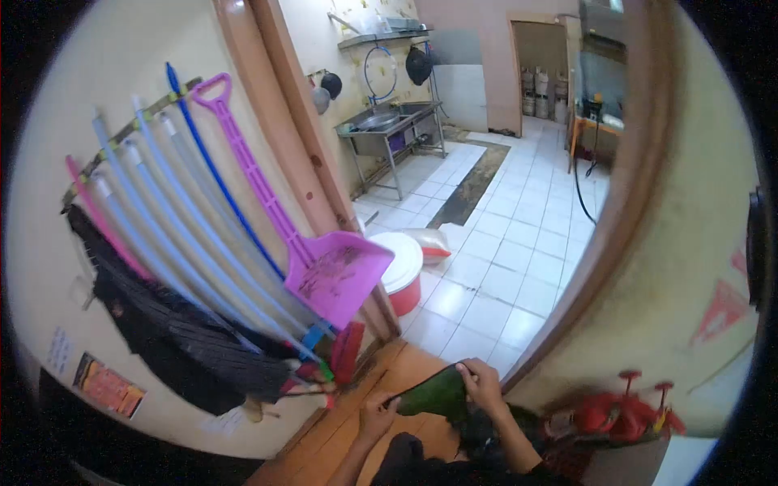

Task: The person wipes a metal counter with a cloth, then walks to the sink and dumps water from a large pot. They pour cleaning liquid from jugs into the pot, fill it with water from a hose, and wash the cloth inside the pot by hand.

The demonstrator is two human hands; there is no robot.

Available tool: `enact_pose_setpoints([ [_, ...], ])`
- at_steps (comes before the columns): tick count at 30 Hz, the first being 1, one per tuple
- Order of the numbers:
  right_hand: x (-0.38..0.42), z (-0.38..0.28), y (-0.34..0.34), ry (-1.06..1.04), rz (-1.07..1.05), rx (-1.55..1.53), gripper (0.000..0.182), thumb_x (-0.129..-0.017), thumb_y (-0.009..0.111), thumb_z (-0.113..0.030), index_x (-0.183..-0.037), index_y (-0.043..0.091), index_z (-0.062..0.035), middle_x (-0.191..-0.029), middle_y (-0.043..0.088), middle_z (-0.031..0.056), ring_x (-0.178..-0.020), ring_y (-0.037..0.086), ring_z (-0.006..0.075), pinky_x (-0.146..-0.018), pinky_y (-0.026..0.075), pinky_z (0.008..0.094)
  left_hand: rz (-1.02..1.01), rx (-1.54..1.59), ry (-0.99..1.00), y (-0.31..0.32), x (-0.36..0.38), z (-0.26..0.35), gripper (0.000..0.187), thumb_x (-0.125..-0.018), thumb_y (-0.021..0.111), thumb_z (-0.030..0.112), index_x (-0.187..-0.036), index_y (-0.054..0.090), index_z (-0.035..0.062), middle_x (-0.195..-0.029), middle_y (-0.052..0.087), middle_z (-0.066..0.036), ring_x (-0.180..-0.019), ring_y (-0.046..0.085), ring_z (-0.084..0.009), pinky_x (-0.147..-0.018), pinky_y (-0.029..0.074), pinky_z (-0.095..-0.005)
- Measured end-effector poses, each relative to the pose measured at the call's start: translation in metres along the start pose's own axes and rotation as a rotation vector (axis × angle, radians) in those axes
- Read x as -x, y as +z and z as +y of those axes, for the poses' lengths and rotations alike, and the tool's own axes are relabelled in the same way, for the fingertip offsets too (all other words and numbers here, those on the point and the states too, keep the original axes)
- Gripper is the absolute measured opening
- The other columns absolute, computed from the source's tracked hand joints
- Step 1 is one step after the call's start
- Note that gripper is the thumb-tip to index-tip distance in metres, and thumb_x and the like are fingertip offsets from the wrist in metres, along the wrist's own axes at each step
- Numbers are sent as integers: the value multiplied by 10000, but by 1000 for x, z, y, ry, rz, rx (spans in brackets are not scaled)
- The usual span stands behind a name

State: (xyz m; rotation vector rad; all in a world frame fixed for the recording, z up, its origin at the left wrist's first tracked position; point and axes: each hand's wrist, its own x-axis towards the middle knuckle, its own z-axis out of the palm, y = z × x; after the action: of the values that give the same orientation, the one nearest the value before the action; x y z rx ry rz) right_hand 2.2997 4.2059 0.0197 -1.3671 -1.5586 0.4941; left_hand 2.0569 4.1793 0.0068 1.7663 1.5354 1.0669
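The tiled floor [506, 263] beyond the doorway meets wooden boards [328, 425] on the near side. On the left wall, poles [194, 219] hang side by side with a pink dustpan [344, 271], its handle uppermost and its pan low, which probably keeps them all off the floor. A lidded bucket [399, 251] stands just inside the doorway, beside a sack [433, 245].

The green sheet [433, 397] is between the two hands, low in front of the body and over the boards. The left hand [375, 415] has its fingers pinching the sheet's left corner; the right hand [482, 386] pinches the upper right corner, thumb against fingers. Held at both ends, the dark top edge runs fairly straight — likely why the hands sit apart — while the lower part hangs loose. Whether it is one layer or folded, I cannot tell.
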Motion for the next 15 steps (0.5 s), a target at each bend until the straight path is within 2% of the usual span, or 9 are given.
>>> enact_pose_setpoints([
  [2, -55, 33, 14, 62, 1, -33, 207, -831, 579, -212, -829, 619, -9, -699, 538, 131, -622, 551, 241, -584, 432, 326, -12, 36, -3, 21, -68, -5, 162, -763, 629, 151, -822, 639, 0, -719, 591, -138, -611, 561, -237, -559, 443, -299],
  [4, -100, 77, 36, -103, 36, 67, 206, -818, 598, -215, -803, 635, -13, -736, 536, 108, -669, 546, 248, -610, 435, 329, -10, -10, 143, 50, -130, -20, 192, -771, 617, 180, -827, 633, -4, -694, 585, -147, -599, 566, -240, -548, 442, -317],
  [6, -136, 114, 48, -123, 67, 186, 184, -805, 613, -189, -782, 638, -9, -712, 526, 96, -633, 543, 227, -590, 441, 310, -70, -9, 136, 90, -194, -32, 210, -776, 609, 203, -819, 628, -1, -674, 582, -149, -591, 569, -252, -544, 440, -332],
  [8, -184, 134, 54, 282, 27, -54, 166, -802, 613, -156, -778, 632, 7, -682, 517, 97, -602, 540, 194, -564, 437, 295, -153, -7, 167, 121, -265, -24, 228, -780, 601, 226, -812, 624, 1, -654, 578, -152, -583, 572, -263, -541, 438, -347],
  [9, -205, 147, 59, 305, 110, -162, 158, -807, 601, -133, -776, 629, 19, -661, 519, 101, -584, 542, 172, -534, 434, 280, -215, 15, 92, 143, -304, -13, 238, -780, 592, 239, -798, 620, 4, -628, 569, -153, -575, 570, -274, -536, 433, -362],
  [10, -232, 144, 51, 387, 97, -168, 145, -809, 595, -125, -808, 628, 15, -662, 536, 109, -576, 549, 169, -523, 439, 278, -286, 42, 12, 165, -338, -2, 248, -781, 583, 252, -785, 615, 7, -601, 559, -155, -567, 567, -285, -532, 428, -376],
  [11, -253, 164, 53, 307, 146, -91, 139, -810, 590, -119, -836, 624, 13, -664, 538, 110, -560, 543, 170, -511, 434, 279, -362, 106, -18, 194, -370, -5, 260, -775, 569, 264, -774, 608, 7, -580, 545, -160, -544, 554, -301, -526, 422, -382],
  [12, -274, 185, 51, 231, 193, -15, 139, -811, 584, -113, -864, 620, 11, -667, 540, 111, -544, 538, 172, -499, 430, 279, -456, 13, 8, 216, -403, 5, 250, -811, 551, 208, -825, 607, -35, -613, 581, -132, -559, 579, -177, -541, 453, -326],
  [15, -337, 218, 17, 268, 345, 87, 170, -800, 579, -90, -938, 599, 8, -652, 525, 107, -509, 517, 178, -488, 424, 291, -538, 245, -56, 318, -472, 3, 243, -831, 533, 181, -792, 613, -44, -610, 598, -89, -544, 583, -127, -499, 475, -278],
])
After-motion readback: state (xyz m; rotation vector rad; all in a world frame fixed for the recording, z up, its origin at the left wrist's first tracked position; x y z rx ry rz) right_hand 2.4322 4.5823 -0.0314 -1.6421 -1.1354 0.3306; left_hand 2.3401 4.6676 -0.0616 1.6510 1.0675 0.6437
